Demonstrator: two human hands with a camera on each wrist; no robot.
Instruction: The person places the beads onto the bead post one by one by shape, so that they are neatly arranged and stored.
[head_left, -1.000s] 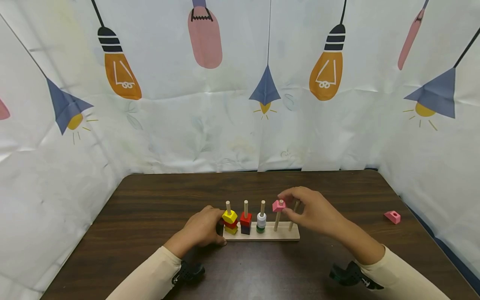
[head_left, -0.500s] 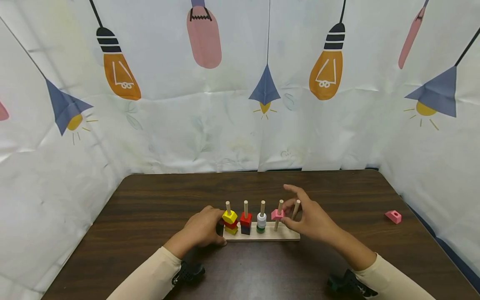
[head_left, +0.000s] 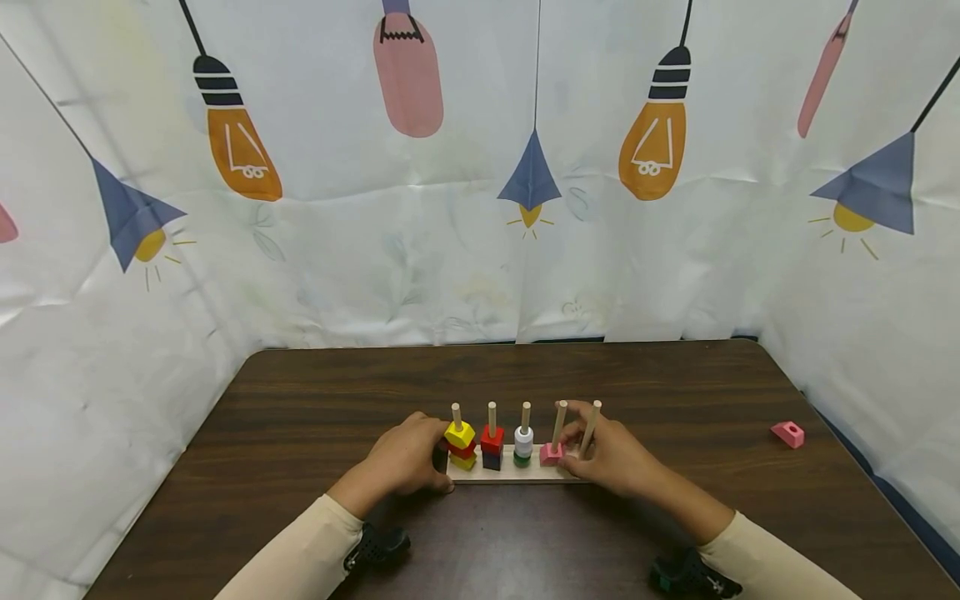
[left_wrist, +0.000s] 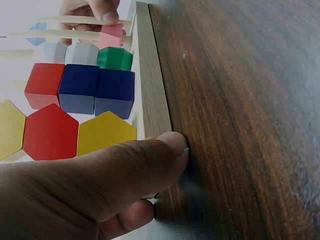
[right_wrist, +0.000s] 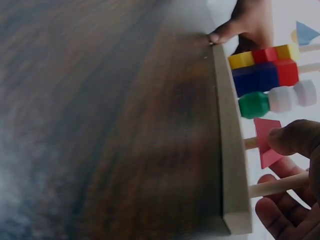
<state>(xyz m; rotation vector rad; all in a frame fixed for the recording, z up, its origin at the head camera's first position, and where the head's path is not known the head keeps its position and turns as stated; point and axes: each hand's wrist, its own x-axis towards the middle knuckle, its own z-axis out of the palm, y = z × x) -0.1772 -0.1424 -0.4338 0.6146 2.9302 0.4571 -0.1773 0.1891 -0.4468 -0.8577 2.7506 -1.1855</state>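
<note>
A wooden peg stacker (head_left: pixel 517 474) stands on the table with a row of upright pegs. My left hand (head_left: pixel 408 454) grips its left end, thumb (left_wrist: pixel 172 145) on the front edge of the base. The right hand (head_left: pixel 617 456) pinches a pink block (right_wrist: pixel 266 145) threaded low on the fourth peg, close above the base. Beside that hand, the rightmost peg (right_wrist: pixel 277 185) is bare, with fingers passing behind it. Yellow and red hexagonal blocks (left_wrist: pixel 51 132) fill the first peg, a red cube over blue cubes (left_wrist: pixel 79 89) the second, white beads over a green bead (left_wrist: pixel 115 58) the third.
Another pink block (head_left: pixel 787 434) with a hole lies alone toward the table's right edge. The dark wood-grain table (head_left: pixel 337 383) ends at a white printed curtain (head_left: pixel 337 267) along the back and sides.
The right hand has moved down, sliding the pink block from the top of the fourth peg to near its foot. The left hand has stayed in place on the base.
</note>
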